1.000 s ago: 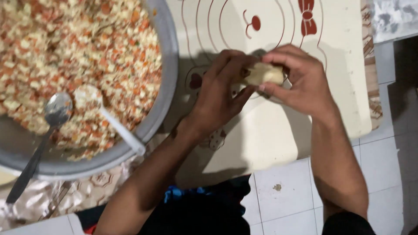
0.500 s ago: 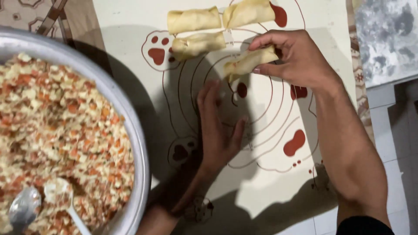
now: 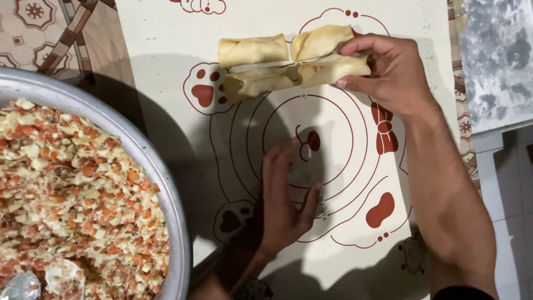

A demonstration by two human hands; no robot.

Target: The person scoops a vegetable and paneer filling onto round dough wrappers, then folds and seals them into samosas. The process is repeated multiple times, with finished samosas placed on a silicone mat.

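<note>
The person is working with both forearms bare to the frame's edge, wearing no rings, watch or gloves on the left hand (image 3: pixel 283 205) or the right hand (image 3: pixel 388 69). A dark sleeve edge (image 3: pixel 463 293) is showing at the right arm's upper end.

The right hand (image 3: pixel 388 69) sits at the far side of the mat (image 3: pixel 166 83) and holds one roll (image 3: pixel 333 69). Three more rolls lie just left of that hand: one (image 3: pixel 321 41) touches the held roll behind it, one (image 3: pixel 252 50) is farther left, and one (image 3: pixel 258 83) is left and a bit nearer. The left hand (image 3: pixel 283 203) rests flat on the mat, nearer than the right hand. A big bowl (image 3: pixel 166 189) of filling (image 3: pixel 72 189) sits left of the left hand, with two spoons (image 3: pixel 22 286) in it.
</note>
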